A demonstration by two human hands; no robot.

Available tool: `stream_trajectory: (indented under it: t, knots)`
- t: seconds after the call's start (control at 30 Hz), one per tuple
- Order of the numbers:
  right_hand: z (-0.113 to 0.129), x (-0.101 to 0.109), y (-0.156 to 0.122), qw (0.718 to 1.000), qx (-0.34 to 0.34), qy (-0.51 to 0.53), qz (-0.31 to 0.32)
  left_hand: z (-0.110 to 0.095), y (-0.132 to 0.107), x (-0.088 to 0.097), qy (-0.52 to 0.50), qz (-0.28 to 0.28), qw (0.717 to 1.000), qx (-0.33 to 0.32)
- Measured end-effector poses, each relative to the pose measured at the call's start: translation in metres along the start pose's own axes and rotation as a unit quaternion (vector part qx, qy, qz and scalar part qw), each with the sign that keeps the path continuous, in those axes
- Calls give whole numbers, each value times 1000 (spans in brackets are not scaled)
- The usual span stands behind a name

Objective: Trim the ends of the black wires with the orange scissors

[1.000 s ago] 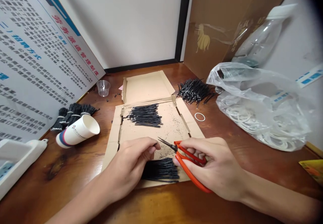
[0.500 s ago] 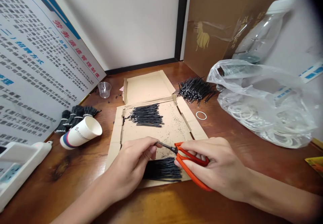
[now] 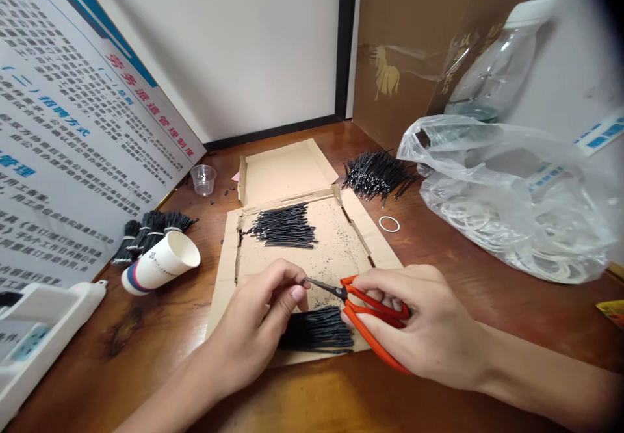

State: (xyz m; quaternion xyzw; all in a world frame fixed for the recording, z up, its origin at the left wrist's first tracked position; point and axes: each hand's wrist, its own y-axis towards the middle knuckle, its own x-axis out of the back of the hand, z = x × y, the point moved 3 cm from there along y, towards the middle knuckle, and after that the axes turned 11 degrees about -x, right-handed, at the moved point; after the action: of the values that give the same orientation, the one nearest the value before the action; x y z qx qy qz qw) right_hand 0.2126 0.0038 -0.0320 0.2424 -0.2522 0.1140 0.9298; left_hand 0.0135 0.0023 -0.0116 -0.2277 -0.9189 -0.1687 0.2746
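My right hand [image 3: 419, 329] is wrapped round the handles of small scissors [image 3: 373, 326] with red-orange grips and dark blades. The blades point left, and their tips meet the fingertips of my left hand [image 3: 260, 319]. Thumb and forefinger of that hand are pinched on a thin black wire, of which only a small dark end shows. Just below the blades, a row of black wires [image 3: 319, 329] lies on the flattened cardboard box [image 3: 341, 254], partly hidden by my left hand. Farther back on the cardboard is another bunch of short black wires [image 3: 285, 225].
Dark specks litter the cardboard. Behind it to the right are a loose wire heap [image 3: 375, 174], a white ring [image 3: 389, 223] and a clear plastic bag [image 3: 511, 205] of rings. Leftward are a tilted paper cup [image 3: 160, 264], tied wire bundles [image 3: 153, 228] and a clear cup [image 3: 203, 179].
My left hand's fingers have shifted slightly, the thumb now more in sight at the blade tips. The scissors have moved a little to the right. The whole view has turned slightly.
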Motion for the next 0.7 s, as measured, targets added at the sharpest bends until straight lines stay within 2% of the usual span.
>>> stream_trajectory:
  t: [0.37,0.7]
  knots:
    - [0,0,0,1000,17,-19,12,-1,1,2,22,-4,1000,-19]
    - [0,1,0,1000,21,-21,1,-7,4,3,-18,-30,999,-10]
